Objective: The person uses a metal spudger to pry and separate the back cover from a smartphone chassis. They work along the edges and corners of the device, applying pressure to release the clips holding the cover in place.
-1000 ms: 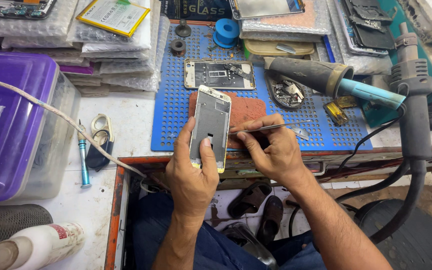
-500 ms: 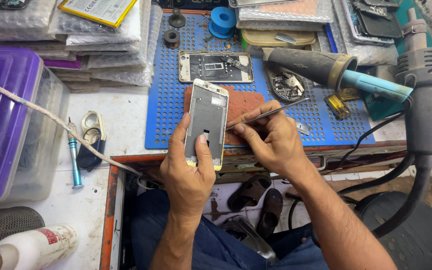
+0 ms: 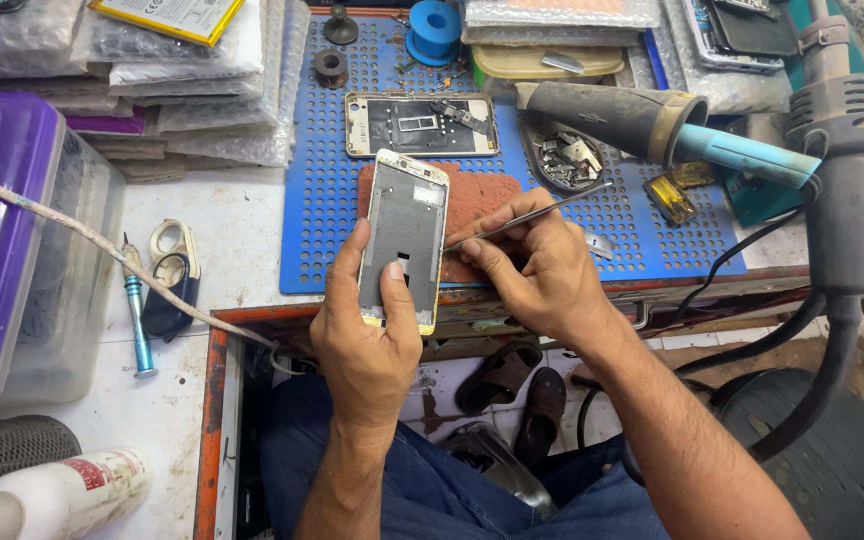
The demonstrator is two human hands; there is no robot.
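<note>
My left hand (image 3: 370, 320) grips a bare phone frame (image 3: 405, 228) with a gold rim, held upright over the front edge of the bench, thumb pressed on its lower middle. My right hand (image 3: 542, 275) pinches thin metal tweezers (image 3: 532, 217); their tip lies close to the frame's right side, the other end slanting up to the right. Behind the frame lies a reddish-brown pad (image 3: 477, 205) on a blue perforated work mat (image 3: 322, 230). A second opened phone body (image 3: 420, 124) rests flat on the mat farther back.
A hot-air gun (image 3: 652, 125) with a blue handle lies at the right, beside a small tray of parts (image 3: 564, 158). A purple-lidded bin (image 3: 2, 240) stands left, with a blue screwdriver (image 3: 136, 315), a white bottle (image 3: 52, 495), bubble-wrapped packs (image 3: 192, 90) and a blue spool (image 3: 434, 20).
My right hand has shifted the tweezers slightly, their tip now nearer the frame's right edge. My left hand keeps the frame in the same grip.
</note>
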